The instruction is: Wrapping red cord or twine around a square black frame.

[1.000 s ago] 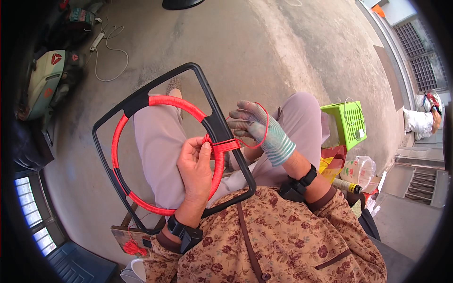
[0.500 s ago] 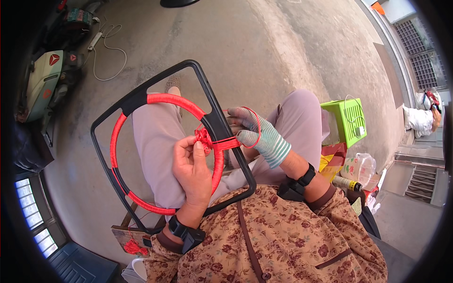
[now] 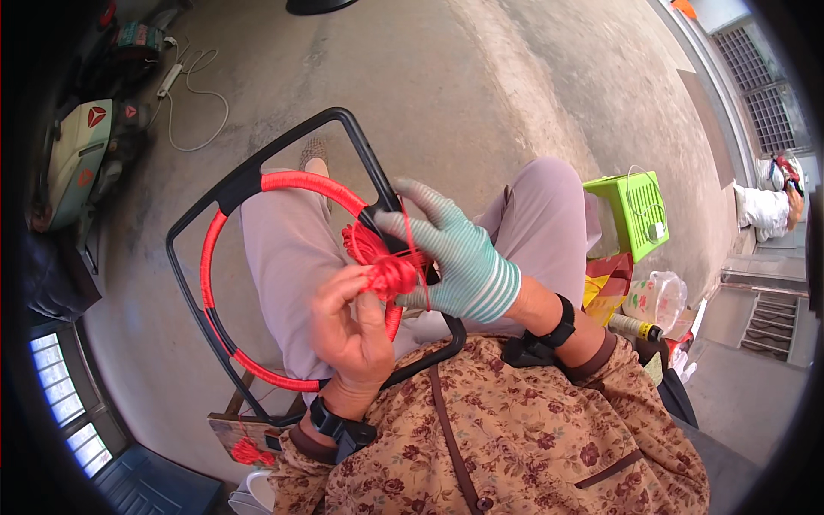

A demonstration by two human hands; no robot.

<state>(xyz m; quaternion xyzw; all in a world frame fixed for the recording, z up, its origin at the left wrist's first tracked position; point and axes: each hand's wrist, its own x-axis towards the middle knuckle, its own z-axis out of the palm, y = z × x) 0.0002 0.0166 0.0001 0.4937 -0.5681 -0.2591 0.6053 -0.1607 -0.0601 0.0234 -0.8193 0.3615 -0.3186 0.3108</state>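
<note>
A black rectangular frame rests across my lap, tilted. Inside it is a ring wrapped in red cord along several stretches. My bare left hand is closed, pinching a bundle of red cord in front of the frame's right bar. More red strands show behind the bundle. My right hand, in a striped grey and teal glove, reaches over that bar with its fingers spread. A thin red strand crosses by its fingers, and its thumb lies beside the bundle, partly hidden.
On the right stand a lime-green slatted crate, a clear plastic tub and a tube-shaped container. Loose red cord lies on a wooden board at lower left. A scooter and a power strip are farther left.
The cord bundle has moved from the left of the frame's bar to in front of it, carried rightward by my left hand. My right hand has spread its fingers and shifted left.
</note>
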